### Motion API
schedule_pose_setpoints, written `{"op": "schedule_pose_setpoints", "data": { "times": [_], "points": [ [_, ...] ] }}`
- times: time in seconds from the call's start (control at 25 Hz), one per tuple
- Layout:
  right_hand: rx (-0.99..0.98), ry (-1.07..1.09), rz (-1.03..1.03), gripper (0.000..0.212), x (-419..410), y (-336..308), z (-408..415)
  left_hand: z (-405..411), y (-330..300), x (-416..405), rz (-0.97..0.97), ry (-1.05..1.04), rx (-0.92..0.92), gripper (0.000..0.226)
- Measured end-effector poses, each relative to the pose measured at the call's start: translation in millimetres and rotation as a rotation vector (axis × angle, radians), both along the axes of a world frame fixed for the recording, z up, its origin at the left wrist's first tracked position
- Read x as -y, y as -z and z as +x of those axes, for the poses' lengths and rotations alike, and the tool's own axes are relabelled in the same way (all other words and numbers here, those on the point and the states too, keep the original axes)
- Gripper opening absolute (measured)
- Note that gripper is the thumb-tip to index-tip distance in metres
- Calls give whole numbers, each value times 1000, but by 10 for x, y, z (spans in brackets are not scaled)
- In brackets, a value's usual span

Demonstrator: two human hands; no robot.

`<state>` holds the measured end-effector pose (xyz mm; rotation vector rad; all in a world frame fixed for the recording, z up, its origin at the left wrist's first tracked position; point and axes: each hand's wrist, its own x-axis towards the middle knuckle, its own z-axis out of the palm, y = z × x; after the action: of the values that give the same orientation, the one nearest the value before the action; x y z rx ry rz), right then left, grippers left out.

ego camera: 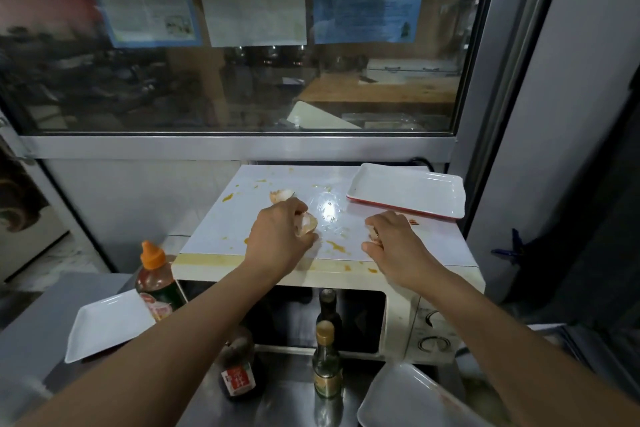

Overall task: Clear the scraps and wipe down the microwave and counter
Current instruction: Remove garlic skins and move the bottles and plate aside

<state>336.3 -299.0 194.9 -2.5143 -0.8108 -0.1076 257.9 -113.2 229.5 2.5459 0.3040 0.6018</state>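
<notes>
On the steel counter [284,402] nearest the camera stand 2 dark bottles [326,364], 1 with a red label [238,381] whose writing is too blurred to read. Above them, on the stained top of the microwave [242,215], the left hand [277,236] is closed around an eggshell piece [306,222]; the right hand [391,239] is curled on a small scrap [373,234]. Beyond lie another eggshell [281,195] and a white tray [407,194].
</notes>
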Motion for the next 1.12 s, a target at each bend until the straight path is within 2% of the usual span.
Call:
{"op": "schedule_pose_setpoints", "data": {
  "times": [0.04, 0.12, 0.24, 0.32, 0.8, 1.12],
  "points": [
    [0, 1, -1, 8, -2, -3, -10, 4, -1, -23, -2, 4, 4, 39],
    [-2, 16, -2, 10, -9, -9, -13, 14, -5, -70, -3, 14, 16, 38],
    [-4, 51, -7, 31, -18, -28, -12, 44, -19, -108, -2, 31, 17, 38],
    [-13, 64, 7, 34, -19, -39, -26, 65, -15, -121, -6, 35, 13, 39],
    [34, 23, 126, 26, -355, -224, -87, 31, -41, -494, 2, 7, 3, 41],
    [11, 20, 135, 23, -742, -303, 107, 416, -96, -844, 18, -12, -1, 43]
  ]
}}
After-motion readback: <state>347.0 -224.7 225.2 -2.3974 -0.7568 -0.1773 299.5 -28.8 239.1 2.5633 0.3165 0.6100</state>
